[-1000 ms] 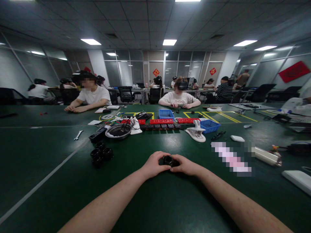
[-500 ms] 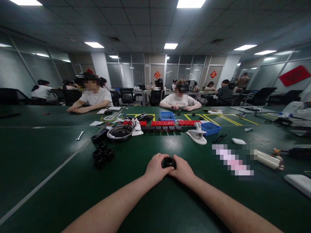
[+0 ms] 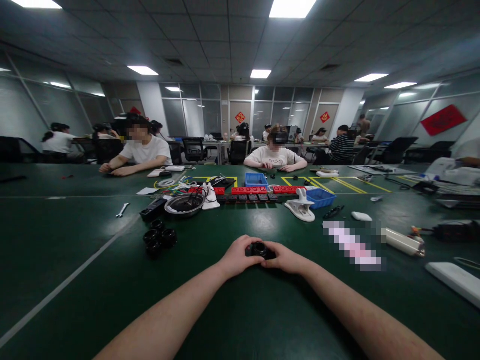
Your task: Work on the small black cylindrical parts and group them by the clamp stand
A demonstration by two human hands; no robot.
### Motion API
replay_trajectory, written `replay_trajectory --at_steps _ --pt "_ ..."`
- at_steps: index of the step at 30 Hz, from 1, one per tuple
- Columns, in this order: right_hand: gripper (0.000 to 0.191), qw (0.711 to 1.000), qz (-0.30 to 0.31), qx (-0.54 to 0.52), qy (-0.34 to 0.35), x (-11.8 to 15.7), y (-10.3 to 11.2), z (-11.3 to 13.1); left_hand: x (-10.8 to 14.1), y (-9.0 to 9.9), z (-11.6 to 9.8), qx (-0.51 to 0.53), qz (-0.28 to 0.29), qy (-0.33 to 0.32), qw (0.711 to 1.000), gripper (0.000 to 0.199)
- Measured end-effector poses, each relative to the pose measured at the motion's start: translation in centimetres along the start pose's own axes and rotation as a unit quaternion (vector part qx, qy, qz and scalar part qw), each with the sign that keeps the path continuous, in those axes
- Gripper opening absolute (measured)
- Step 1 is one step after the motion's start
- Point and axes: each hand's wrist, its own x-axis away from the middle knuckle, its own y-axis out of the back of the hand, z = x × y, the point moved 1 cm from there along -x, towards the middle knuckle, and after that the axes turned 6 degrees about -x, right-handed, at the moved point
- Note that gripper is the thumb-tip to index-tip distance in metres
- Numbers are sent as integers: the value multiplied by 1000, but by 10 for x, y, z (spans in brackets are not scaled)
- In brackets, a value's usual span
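A shiny black ring-shaped part (image 3: 259, 248) with a round opening on top is upright between my hands at the middle of the green table. My left hand (image 3: 242, 256) is closed around its left side, thumb across the near face. On its right side my right hand (image 3: 283, 256) grips too, its thumb and fingers curved round. More black shows beside the part under the fingers, partly hidden; I cannot tell whether it belongs to the same piece. To the left stands a cluster of several similar black ring-shaped parts (image 3: 160, 237).
A metal bowl (image 3: 184, 205), a white clip base (image 3: 301, 207) and blue trays (image 3: 320, 198) stand beyond my hands, with red socket strips (image 3: 249, 190) between. A wrench (image 3: 122, 210) lies left; a beige cylinder (image 3: 403, 242) lies right. Co-workers (image 3: 276, 156) sit across the table.
My hands have spread slightly apart around the black part, and more black shows between the fingers. The view has shifted a little to the right.
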Motion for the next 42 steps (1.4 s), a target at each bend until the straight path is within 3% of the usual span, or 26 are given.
replay_trajectory --at_steps 4,16,21,25,28,33,38,42 --pt "40 999 31 -24 -12 2 5 2 -2 0 3 9 11 -6 1000 42" --pt "37 999 2 -23 -34 0 8 -3 -8 -4 3 20 13 14 1000 41" --pt "35 988 -101 111 -45 -2 0 -7 -7 -8 2 -8 -16 33 999 39" --pt "35 939 -201 272 -65 -4 -12 -8 -6 -15 2 -49 -75 76 993 39" --pt "38 912 -225 338 -62 -4 -15 -5 -6 -16 1 -65 -95 75 990 37" --pt "61 957 -147 246 35 -1 -7 -1 -7 -8 2 -15 -51 32 998 34" --pt "42 992 -37 121 26 -1 5 -5 -9 -6 8 15 -24 20 999 38" --pt "39 998 -16 61 15 -2 7 -6 -9 -6 10 18 -17 23 999 40"
